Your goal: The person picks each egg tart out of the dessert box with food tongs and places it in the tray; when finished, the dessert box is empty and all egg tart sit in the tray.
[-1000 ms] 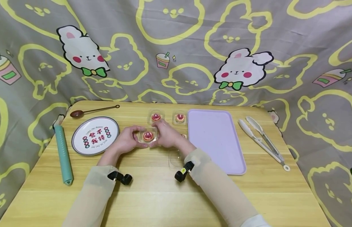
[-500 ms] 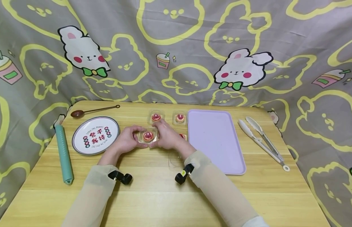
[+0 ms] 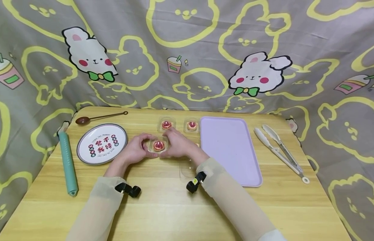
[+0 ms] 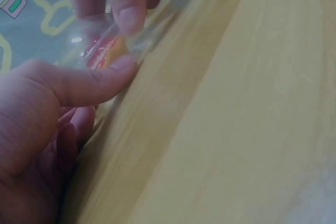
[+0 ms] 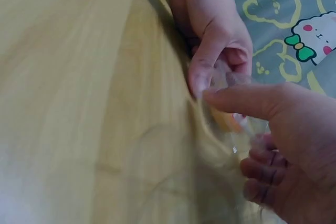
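Note:
A small red-topped tart (image 3: 159, 145) sits inside a clear plastic box (image 3: 151, 149) between my two hands, low over the table. My left hand (image 3: 138, 147) grips the left side of the box, its thumb at the near edge in the left wrist view. From the right, my right hand (image 3: 179, 144) holds the box with thumb and fingers. Behind the hands stand two more clear boxes with tarts, a left one (image 3: 167, 125) and a right one (image 3: 191, 125). Another clear container (image 3: 186, 169) lies by my right wrist, partly hidden by the arm.
A white oval plate (image 3: 102, 134) lies left of my hands, with a brown spoon (image 3: 82, 121) behind it and a rolled teal mat (image 3: 67, 164) at far left. To the right are a lilac tray (image 3: 230, 150) and tongs (image 3: 280, 154). A patterned curtain (image 3: 202, 33) closes off the back.

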The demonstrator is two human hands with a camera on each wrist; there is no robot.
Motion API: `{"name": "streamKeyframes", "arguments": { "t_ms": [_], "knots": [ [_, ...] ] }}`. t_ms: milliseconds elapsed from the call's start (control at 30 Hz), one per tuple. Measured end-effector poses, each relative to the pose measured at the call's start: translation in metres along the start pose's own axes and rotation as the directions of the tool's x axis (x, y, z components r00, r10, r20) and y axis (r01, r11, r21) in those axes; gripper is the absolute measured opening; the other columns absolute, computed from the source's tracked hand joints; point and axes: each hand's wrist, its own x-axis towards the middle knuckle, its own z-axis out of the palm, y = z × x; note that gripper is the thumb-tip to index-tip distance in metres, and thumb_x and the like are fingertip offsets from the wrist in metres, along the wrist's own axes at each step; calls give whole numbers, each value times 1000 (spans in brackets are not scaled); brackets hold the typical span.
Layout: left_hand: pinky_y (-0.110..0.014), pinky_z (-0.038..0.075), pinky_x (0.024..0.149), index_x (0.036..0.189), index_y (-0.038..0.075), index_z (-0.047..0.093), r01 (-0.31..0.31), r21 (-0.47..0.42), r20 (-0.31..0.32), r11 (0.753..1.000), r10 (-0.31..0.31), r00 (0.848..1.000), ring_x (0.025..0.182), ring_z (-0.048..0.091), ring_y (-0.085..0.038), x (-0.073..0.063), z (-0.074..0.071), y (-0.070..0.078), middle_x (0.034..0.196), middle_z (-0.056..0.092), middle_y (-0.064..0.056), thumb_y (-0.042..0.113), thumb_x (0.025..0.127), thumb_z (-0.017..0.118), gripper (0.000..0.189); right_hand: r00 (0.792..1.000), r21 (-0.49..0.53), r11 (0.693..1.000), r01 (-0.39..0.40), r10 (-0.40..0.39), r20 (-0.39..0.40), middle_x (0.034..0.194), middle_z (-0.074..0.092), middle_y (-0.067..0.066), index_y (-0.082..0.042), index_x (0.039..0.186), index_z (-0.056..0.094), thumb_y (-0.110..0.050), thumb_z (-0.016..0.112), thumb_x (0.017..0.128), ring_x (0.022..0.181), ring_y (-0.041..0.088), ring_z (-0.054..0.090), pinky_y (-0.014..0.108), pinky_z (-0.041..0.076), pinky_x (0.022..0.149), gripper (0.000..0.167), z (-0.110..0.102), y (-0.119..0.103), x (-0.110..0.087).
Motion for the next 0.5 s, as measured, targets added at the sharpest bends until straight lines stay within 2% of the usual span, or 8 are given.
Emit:
{"name": "streamKeyframes", "arguments": {
  "t_ms": [33,100,167,233,333,400,500],
  "knots": [
    [-33,47,67,135,14,70,4,2,-4,1000,-4,1000,76,55,-22,-1,0,0,113,66,-10,18,73,100,69,1000,8,1000,-2,2,11,142,55,18,6,142,58,-35,99,72,127,31,57,37,44,115,91,-1,-1,2],
    [-34,47,65,134,13,70,6,-1,-12,1000,-6,1000,73,55,-23,-1,1,1,110,67,-9,18,73,100,68,1000,33,999,-6,5,28,140,56,20,6,142,58,-31,100,70,126,30,57,37,45,114,91,-1,-1,5],
    [-34,49,73,133,12,71,0,-3,-15,1000,0,1000,82,59,-23,-1,2,1,113,68,-10,19,70,101,70,999,54,998,-9,7,32,137,57,19,6,141,58,-28,101,69,124,30,57,37,45,113,90,-2,-1,7],
    [-37,50,88,130,12,73,-17,-1,-18,1000,17,1000,97,62,-24,0,3,1,123,69,-7,20,68,102,69,1000,71,997,-5,3,25,134,58,17,5,138,59,-26,102,67,122,28,57,36,46,112,89,-2,0,7],
    [-44,45,107,126,12,75,-33,-4,-28,999,33,999,117,61,-26,2,3,1,129,69,-6,21,66,103,67,1000,72,997,22,-22,6,134,57,14,2,137,58,-26,103,66,123,27,57,36,44,114,88,-3,-1,7],
    [-48,42,113,124,13,76,-37,-5,-35,999,37,999,123,61,-29,2,3,0,130,69,-7,21,65,104,66,999,64,997,37,-36,-9,136,57,13,1,137,58,-27,103,67,125,28,56,37,43,115,88,-2,-2,7],
    [-52,42,114,125,14,75,-25,2,-38,1000,25,999,124,61,-31,2,2,-1,131,69,-7,25,64,104,69,999,22,999,38,-38,-26,140,57,13,0,141,57,-33,102,69,128,28,57,38,43,116,91,-2,-4,6]
  ]
}}
